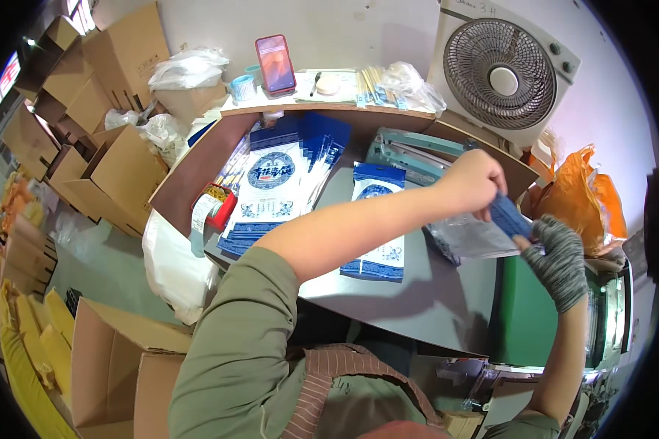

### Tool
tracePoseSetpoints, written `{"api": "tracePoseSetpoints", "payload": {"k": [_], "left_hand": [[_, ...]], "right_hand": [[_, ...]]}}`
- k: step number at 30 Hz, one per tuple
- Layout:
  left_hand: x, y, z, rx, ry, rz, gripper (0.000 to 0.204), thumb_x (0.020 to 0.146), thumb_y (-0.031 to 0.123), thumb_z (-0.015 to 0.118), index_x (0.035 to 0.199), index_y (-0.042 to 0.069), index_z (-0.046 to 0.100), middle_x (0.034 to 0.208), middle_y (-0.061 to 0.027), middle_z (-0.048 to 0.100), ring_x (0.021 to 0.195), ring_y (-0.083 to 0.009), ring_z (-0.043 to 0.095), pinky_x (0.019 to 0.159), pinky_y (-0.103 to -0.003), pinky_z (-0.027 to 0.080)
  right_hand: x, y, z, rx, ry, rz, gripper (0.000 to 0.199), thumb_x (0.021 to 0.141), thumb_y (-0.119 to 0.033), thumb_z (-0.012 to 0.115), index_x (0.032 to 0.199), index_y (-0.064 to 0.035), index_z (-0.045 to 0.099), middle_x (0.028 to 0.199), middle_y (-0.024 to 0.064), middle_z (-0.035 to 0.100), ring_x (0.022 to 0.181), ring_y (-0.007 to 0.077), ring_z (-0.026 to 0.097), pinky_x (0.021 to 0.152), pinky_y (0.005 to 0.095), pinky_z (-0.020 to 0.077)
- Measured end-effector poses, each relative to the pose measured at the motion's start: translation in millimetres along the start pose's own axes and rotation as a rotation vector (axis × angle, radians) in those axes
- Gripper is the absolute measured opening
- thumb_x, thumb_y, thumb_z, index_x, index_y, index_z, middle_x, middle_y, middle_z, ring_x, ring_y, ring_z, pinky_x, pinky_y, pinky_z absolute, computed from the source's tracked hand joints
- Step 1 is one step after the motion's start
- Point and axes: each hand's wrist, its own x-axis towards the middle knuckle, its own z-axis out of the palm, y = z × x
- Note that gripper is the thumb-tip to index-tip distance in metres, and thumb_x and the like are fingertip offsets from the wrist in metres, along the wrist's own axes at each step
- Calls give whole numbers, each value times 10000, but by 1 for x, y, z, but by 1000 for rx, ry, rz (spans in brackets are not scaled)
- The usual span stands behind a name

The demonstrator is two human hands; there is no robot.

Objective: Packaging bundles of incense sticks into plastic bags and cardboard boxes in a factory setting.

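Note:
My left hand [472, 184], bare, reaches across to the right with its fingers curled onto one end of the blue strip of a pouch [472, 235]. The pouch's body looks clear or silvery. At the strip's other end, my right hand [560, 260], in a grey knitted glove with bare fingertips, pinches the pouch. Beneath my left forearm lies a blue and white printed pouch [379, 256] on the grey table [417, 311]. A teal heat sealer [410, 150] stands behind the hands, partly hidden by the left one.
Stacked blue and white pouches [271, 175] and a red tape dispenser [223, 208] occupy the left side. A phone [275, 66] stands on the shelf [322, 106]. At the right are a box fan [501, 73], an orange bag [582, 201] and a green surface [523, 314]. Cardboard boxes [117, 175] line the left.

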Motion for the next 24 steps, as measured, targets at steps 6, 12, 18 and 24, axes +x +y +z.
{"api": "tracePoseSetpoints", "payload": {"k": [6,12,18,24], "left_hand": [[-32,13,-14,68,-22,14,301,789,-53,393,947,-88,647,756,-153,654,573,-190,676,504,-285,545],[-49,-12,-32,-187,65,-119,347,846,-35,355,1095,-95,589,981,-188,671,634,-226,693,523,-275,558],[-57,-3,-38,-302,177,-58,367,853,-18,371,1163,-58,563,1059,-167,671,669,-206,692,577,-252,557],[-73,2,-45,-179,182,-117,382,854,-8,377,1183,-49,566,1058,-156,673,717,-189,696,664,-261,566]], "right_hand": [[4,-19,4,58,-17,-90,124,825,-108,623,890,-4,638,870,155,588,799,349,596,724,398,478],[13,-20,19,487,21,84,210,842,-147,666,977,14,655,978,130,614,870,242,599,812,319,459],[16,-6,42,586,106,-20,263,766,-158,723,947,21,659,1053,133,647,885,232,622,806,319,469],[34,-21,30,453,-201,59,206,807,-130,685,939,27,669,1123,181,638,914,234,625,806,312,474]]}}
